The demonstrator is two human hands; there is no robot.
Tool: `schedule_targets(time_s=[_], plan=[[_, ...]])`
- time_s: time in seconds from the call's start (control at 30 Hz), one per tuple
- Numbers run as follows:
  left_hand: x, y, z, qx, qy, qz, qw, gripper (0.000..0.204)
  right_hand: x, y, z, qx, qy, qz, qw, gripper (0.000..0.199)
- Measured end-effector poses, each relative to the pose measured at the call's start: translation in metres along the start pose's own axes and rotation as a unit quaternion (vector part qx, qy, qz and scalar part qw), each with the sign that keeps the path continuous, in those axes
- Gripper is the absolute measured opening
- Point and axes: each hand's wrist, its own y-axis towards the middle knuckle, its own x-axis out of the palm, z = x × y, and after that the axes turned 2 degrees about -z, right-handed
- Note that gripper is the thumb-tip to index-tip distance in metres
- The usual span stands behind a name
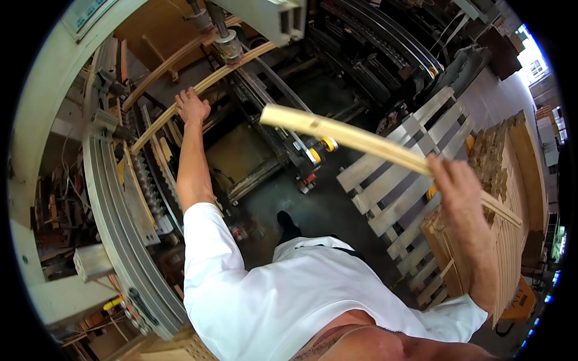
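Observation:
My left hand (pixel 192 107) reaches out to a long pale wooden strip (pixel 158 126) lying across the machine. Its fingers are spread over the strip and the thumb stands apart. The strip's far end passes under a metal clamp cylinder (pixel 229 48). My right hand (pixel 456 186) is closed around a second wooden strip (pixel 355 143), held in the air on the right. That strip slants from beyond my hand toward the middle of the view, and a small dark mark shows near its far end. My right fingers are slightly blurred.
A slatted pallet (pixel 415 156) stands on the floor at right, beside a tall stack of wooden strips (pixel 509 246). A curved metal machine rail (pixel 111 210) runs along the left. Yellow-rimmed rollers (pixel 322 149) sit on the machine frame ahead. My dark shoe (pixel 288 222) shows below.

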Motion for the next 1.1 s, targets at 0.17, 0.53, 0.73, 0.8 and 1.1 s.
schedule_targets(time_s=[0.17,0.53,0.73,0.8,1.1], plan=[[0.02,0.028,-0.011,0.091,0.027,0.058,0.994,0.07,-0.005,0.09,-0.05,-0.074,0.126,-0.078,0.986,0.063],[-0.013,-0.254,0.046,0.166,-0.206,-0.15,0.953,0.033,0.174,0.336,-0.145,-0.276,0.255,0.04,0.926,0.058],[-0.048,-0.355,0.054,0.107,-0.266,-0.202,0.937,0.029,0.252,0.456,-0.259,-0.327,0.272,0.058,0.903,0.047],[-0.068,-0.378,0.056,0.062,-0.238,-0.191,0.95,0.029,0.263,0.476,-0.289,-0.316,0.234,0.077,0.916,0.047],[-0.13,-0.446,0.065,-0.113,-0.204,-0.093,0.968,0.03,0.299,0.557,-0.296,-0.227,0.27,0.124,0.927,0.026]])
